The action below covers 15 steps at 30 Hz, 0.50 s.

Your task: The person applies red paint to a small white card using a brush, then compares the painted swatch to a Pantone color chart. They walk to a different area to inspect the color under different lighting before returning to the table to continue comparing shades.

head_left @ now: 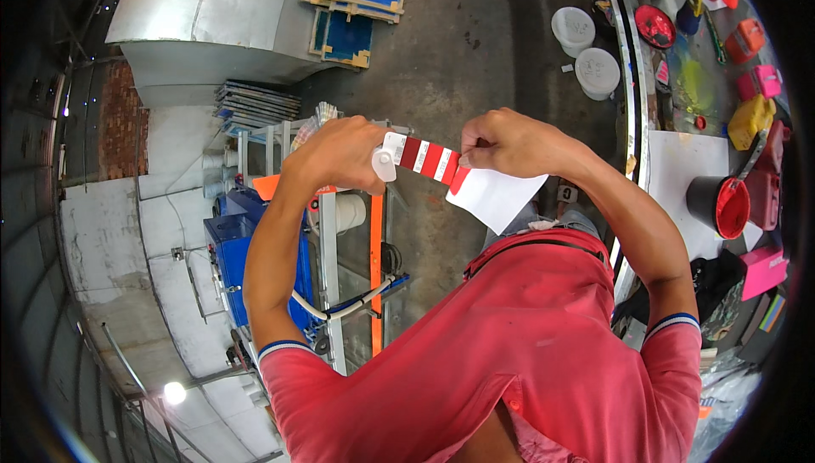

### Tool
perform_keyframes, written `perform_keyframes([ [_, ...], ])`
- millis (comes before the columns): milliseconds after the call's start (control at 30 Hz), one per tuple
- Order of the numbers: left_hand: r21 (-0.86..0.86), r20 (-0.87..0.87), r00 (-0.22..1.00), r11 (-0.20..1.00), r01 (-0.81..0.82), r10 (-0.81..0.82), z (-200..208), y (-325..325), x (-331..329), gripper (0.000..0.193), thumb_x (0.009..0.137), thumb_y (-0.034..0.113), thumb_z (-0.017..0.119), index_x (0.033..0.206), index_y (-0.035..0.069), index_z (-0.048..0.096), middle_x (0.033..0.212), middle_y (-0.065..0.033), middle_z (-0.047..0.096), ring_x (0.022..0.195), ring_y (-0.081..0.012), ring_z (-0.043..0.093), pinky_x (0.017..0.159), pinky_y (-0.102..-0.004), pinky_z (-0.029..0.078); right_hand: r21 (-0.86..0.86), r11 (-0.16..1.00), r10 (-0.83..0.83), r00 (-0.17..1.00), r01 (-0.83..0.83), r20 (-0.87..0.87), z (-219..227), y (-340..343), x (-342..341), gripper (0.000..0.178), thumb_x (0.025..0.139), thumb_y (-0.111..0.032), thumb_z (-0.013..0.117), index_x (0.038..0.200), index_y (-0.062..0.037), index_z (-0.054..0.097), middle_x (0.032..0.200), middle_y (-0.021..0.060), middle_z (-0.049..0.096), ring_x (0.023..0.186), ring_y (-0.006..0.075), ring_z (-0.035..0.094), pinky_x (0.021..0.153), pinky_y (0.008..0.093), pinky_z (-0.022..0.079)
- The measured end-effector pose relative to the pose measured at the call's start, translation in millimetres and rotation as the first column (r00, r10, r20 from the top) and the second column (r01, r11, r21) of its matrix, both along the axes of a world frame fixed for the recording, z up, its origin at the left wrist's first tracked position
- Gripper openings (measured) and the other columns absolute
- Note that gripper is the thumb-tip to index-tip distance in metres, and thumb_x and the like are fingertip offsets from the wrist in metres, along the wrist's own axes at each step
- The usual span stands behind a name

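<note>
My left fingers (pixel 372 181) grip the colour strip (pixel 434 160), its length reaching my right fingers (pixel 480 158), which pinch white paper (pixel 497 199) there.

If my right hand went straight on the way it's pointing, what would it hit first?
Your right hand would most likely meet the red-and-white colour strip first, since its end lies right there; your left hand is further along that line. Depth is hard to judge here.
</note>
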State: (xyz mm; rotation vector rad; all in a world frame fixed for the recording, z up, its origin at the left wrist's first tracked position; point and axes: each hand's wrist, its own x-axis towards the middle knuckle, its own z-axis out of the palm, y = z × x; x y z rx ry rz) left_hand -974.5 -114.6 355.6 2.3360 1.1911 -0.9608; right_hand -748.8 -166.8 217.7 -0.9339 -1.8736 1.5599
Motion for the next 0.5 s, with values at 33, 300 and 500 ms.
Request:
perform_keyframes([
  [33, 0.012, 0.001, 1.000, 1.000, 0.008, -0.008, 0.0, -0.8, -1.7, 0.036, 0.051, 0.020, 0.073, 0.083, 0.007, 0.065, 0.072, -0.0155, 0.067, 0.070, -0.0372, 0.065, 0.063, -0.0423, 0.051, -0.003, 1.000, 0.003, 1.000, -0.003, 0.008, -1.3, 0.5, -0.8, 0.019, 0.088, -0.017, 0.067, 0.090, 0.0016, 0.066, 0.077, 0.0158, 0.067, 0.072, 0.0233, 0.064, 0.066, 0.0366, 0.048],
  [300, 0.066, 0.037, 0.998, 0.997, 0.045, -0.048, -0.9, -6.0, -5.5, 0.037, 0.051, 0.020, 0.073, 0.084, 0.007, 0.064, 0.076, -0.0167, 0.068, 0.072, -0.0377, 0.065, 0.066, -0.0428, 0.051, -0.005, 1.000, -0.001, 1.000, 0.001, -0.024, -10.0, 2.4, -4.2, 0.020, 0.086, -0.018, 0.066, 0.088, 0.0017, 0.068, 0.077, 0.0182, 0.067, 0.073, 0.0287, 0.066, 0.066, 0.0394, 0.048],
  [500, 0.055, 0.052, 0.998, 0.998, 0.024, -0.027, 5.5, -7.4, -2.9, 0.038, 0.051, 0.020, 0.075, 0.084, 0.007, 0.064, 0.075, -0.0156, 0.067, 0.073, -0.0371, 0.065, 0.066, -0.0424, 0.052, -0.022, 1.000, 0.017, 0.998, -0.018, -0.064, -11.9, 4.1, -4.4, 0.022, 0.087, -0.019, 0.066, 0.089, 0.0024, 0.068, 0.078, 0.0174, 0.068, 0.073, 0.0264, 0.065, 0.066, 0.0387, 0.048],
])
